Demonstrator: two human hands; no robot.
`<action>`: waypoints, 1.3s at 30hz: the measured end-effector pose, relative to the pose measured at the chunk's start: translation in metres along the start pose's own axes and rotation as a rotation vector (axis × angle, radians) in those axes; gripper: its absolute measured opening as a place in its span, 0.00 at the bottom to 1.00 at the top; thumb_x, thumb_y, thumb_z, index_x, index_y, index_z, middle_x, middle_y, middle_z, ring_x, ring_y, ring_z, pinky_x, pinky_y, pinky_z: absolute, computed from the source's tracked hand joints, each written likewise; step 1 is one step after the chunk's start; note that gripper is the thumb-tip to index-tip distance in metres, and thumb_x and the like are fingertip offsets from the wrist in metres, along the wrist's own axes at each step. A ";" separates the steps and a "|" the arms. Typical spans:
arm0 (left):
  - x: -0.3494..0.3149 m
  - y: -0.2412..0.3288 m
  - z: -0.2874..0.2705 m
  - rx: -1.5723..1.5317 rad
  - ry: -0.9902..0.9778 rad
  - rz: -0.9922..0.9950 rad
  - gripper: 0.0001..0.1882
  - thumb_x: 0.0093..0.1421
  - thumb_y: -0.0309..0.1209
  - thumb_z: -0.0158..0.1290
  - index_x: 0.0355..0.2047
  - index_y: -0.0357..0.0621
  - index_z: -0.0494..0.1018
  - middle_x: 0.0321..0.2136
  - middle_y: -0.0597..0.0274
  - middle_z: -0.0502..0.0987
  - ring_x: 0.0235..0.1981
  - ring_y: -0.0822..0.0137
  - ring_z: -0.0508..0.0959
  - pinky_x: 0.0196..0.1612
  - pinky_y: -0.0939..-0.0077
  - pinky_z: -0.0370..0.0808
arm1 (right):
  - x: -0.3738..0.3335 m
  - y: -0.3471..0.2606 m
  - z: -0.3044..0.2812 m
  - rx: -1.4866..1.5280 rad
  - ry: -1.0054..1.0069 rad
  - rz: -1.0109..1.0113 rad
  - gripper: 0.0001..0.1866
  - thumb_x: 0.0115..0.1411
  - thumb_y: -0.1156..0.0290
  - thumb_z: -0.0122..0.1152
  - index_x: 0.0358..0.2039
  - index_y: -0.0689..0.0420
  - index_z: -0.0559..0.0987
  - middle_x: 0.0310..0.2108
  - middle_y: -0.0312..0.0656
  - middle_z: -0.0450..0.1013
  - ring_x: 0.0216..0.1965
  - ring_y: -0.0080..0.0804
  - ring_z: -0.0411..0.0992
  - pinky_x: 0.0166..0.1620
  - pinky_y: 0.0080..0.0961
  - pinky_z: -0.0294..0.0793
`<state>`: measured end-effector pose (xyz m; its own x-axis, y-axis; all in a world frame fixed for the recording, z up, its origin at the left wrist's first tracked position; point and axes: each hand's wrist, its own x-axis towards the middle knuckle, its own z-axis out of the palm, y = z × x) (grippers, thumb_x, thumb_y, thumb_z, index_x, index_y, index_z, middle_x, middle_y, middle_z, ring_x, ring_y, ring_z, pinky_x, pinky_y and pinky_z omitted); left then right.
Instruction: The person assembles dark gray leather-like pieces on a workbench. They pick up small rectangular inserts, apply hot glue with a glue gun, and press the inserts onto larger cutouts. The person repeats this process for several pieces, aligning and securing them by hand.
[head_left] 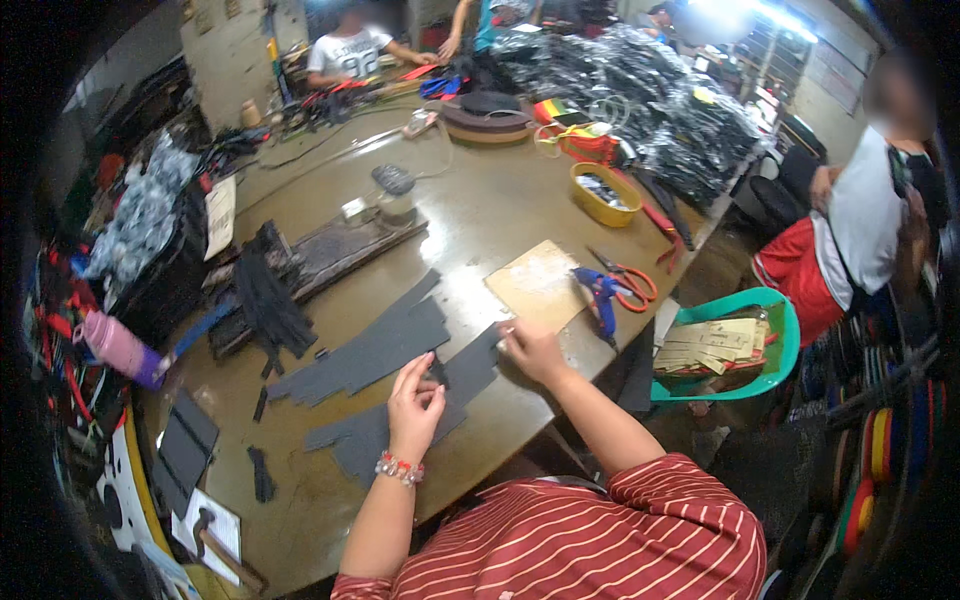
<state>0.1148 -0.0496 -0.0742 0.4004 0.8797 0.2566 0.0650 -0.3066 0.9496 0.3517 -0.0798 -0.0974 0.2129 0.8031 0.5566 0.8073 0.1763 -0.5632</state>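
From your curled right hand point(537, 352), its grip unclear, the grey strips point(475, 366) stretch lengthwise toward eight o'clock. Your left hand point(409, 405), fingers loosely parted, is nearer their middle.

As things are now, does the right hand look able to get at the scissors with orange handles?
Probably yes: the blue glue gun lies between the right hand and the scissors, but their handles look mostly uncovered.

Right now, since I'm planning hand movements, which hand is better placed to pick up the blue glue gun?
Probably the right hand: it is nearer the blue glue gun. The left hand is farther left, by the dark grey pieces, and would likely have to reach past the right.
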 end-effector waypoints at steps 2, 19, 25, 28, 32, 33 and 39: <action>-0.001 -0.001 0.000 -0.079 0.005 -0.045 0.27 0.52 0.15 0.51 0.54 0.40 0.66 0.53 0.58 0.65 0.34 0.72 0.76 0.36 0.82 0.77 | -0.004 0.001 0.004 0.159 -0.022 -0.095 0.08 0.57 0.67 0.56 0.32 0.59 0.77 0.28 0.49 0.74 0.29 0.47 0.73 0.33 0.34 0.73; 0.002 0.011 0.002 -0.316 0.091 -0.175 0.30 0.54 0.13 0.49 0.58 0.40 0.60 0.54 0.57 0.63 0.31 0.78 0.74 0.31 0.83 0.75 | 0.001 0.001 -0.002 0.057 0.007 0.019 0.10 0.59 0.65 0.53 0.32 0.58 0.75 0.28 0.50 0.74 0.31 0.48 0.73 0.34 0.36 0.73; 0.001 0.009 0.002 -0.297 0.080 -0.154 0.30 0.54 0.13 0.49 0.58 0.40 0.61 0.54 0.58 0.63 0.30 0.78 0.74 0.31 0.83 0.76 | 0.002 0.001 0.000 0.034 0.033 0.004 0.10 0.58 0.65 0.55 0.32 0.59 0.76 0.27 0.49 0.73 0.30 0.47 0.73 0.33 0.35 0.72; 0.002 0.007 0.002 -0.311 0.058 -0.145 0.30 0.54 0.13 0.49 0.58 0.41 0.61 0.54 0.58 0.63 0.30 0.78 0.74 0.30 0.83 0.76 | 0.001 0.003 0.001 0.027 0.003 0.041 0.10 0.59 0.65 0.54 0.32 0.59 0.76 0.27 0.49 0.74 0.30 0.47 0.73 0.33 0.35 0.72; 0.001 0.006 0.001 -0.299 0.063 -0.063 0.30 0.54 0.13 0.50 0.58 0.41 0.61 0.54 0.58 0.62 0.30 0.77 0.74 0.31 0.83 0.76 | 0.000 0.004 0.002 0.104 0.035 0.023 0.10 0.59 0.64 0.53 0.30 0.58 0.75 0.26 0.49 0.72 0.29 0.48 0.72 0.32 0.37 0.71; 0.001 0.006 0.001 -0.285 0.073 -0.077 0.30 0.54 0.14 0.50 0.58 0.41 0.61 0.54 0.57 0.62 0.30 0.77 0.74 0.31 0.83 0.76 | 0.000 0.002 0.001 0.096 -0.015 0.087 0.10 0.59 0.64 0.53 0.30 0.58 0.75 0.27 0.49 0.73 0.29 0.48 0.72 0.32 0.37 0.71; 0.004 0.004 0.000 -0.226 0.093 -0.076 0.29 0.54 0.13 0.50 0.57 0.40 0.62 0.54 0.58 0.62 0.30 0.76 0.74 0.31 0.82 0.77 | 0.018 -0.074 -0.045 0.473 -0.016 0.050 0.09 0.59 0.68 0.55 0.34 0.60 0.77 0.26 0.44 0.74 0.23 0.35 0.71 0.29 0.29 0.69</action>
<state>0.1163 -0.0469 -0.0693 0.3160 0.9299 0.1885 -0.1184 -0.1585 0.9802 0.3210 -0.1041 -0.0183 0.2334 0.8250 0.5147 0.4560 0.3746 -0.8073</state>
